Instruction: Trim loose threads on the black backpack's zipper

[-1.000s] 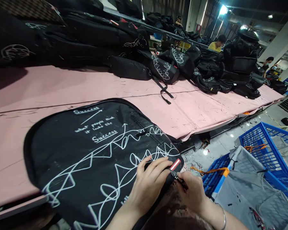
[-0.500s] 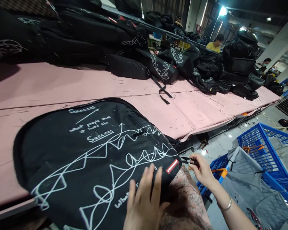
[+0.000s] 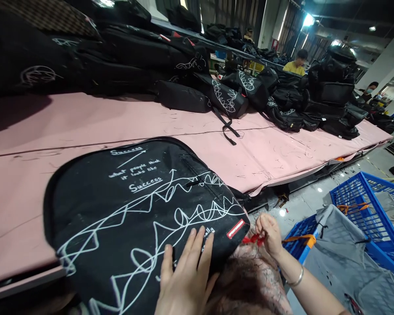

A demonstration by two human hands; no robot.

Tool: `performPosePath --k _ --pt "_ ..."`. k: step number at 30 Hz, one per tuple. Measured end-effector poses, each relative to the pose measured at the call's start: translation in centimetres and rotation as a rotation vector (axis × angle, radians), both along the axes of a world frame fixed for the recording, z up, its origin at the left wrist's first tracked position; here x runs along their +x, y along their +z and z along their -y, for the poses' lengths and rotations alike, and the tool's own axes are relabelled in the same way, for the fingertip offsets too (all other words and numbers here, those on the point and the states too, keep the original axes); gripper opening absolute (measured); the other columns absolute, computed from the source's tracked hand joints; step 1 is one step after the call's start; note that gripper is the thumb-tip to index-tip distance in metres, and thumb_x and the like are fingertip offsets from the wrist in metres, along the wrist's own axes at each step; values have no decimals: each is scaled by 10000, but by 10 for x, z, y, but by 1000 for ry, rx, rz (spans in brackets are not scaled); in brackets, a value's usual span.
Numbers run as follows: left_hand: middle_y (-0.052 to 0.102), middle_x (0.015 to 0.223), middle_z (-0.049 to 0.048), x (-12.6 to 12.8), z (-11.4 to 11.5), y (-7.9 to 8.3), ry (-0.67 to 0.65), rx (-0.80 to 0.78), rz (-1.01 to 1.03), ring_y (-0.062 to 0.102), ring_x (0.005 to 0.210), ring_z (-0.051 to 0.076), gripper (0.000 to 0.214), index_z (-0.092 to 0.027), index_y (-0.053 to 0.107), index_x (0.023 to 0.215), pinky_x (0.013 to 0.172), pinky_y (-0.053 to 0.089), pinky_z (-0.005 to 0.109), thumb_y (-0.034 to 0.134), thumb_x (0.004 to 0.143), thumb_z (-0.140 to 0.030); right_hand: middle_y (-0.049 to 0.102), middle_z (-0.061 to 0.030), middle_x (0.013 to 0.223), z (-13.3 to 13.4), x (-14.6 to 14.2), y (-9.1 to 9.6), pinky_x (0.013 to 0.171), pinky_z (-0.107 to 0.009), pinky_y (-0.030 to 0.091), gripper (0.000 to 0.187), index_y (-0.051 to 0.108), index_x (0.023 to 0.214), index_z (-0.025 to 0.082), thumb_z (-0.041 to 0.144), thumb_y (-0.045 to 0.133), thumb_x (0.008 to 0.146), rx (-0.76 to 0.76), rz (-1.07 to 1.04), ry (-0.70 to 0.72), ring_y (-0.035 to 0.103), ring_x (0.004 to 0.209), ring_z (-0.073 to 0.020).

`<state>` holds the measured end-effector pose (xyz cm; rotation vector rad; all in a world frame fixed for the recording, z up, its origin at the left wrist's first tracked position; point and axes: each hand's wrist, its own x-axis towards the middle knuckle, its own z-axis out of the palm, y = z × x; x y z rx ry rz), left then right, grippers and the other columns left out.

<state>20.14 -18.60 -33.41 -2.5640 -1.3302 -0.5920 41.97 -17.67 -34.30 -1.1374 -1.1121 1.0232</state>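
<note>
A black backpack (image 3: 134, 197) with white scribble lines and the printed word "Success" lies flat on the pink table (image 3: 85, 118), its lower edge hanging over the near side. My left hand (image 3: 187, 273) rests flat on its lower part, fingers spread, holding nothing. A small red label (image 3: 235, 228) is sewn near the backpack's right corner. Just right of that corner, my right hand (image 3: 269, 232) pinches a small red piece (image 3: 252, 239) in its fingertips; I cannot tell what it is. A bracelet is on that wrist.
Many black backpacks (image 3: 223, 92) are piled along the table's far side. Blue plastic crates (image 3: 364, 197) with grey fabric (image 3: 341, 245) stand on the floor to the right. A person in yellow (image 3: 297, 63) and another person (image 3: 369, 89) work farther back.
My right hand has come back from beside the table edge to the backpack's corner and now pinches a red piece. The black snips seen earlier are out of sight. My left hand has shifted slightly.
</note>
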Motion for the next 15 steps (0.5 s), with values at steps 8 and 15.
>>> performPosePath --k 8,15 --pt "476 1333 121 -82 -12 26 -102 -46 -120 473 1192 272 593 -157 342 1324 1054 229 474 414 746 -268 503 -6 749 -9 -19 -5 580 -231 394 255 537 853 186 437 495 836 19 124 32 461 643 -117" --pt "673 905 15 -66 19 45 -105 -274 452 640 830 136 134 -237 568 849 748 509 222 436 832 -251 606 -31 796 4 -17 -34 676 -301 454 105 576 904 200 207 496 836 239 574 60 562 754 -169"
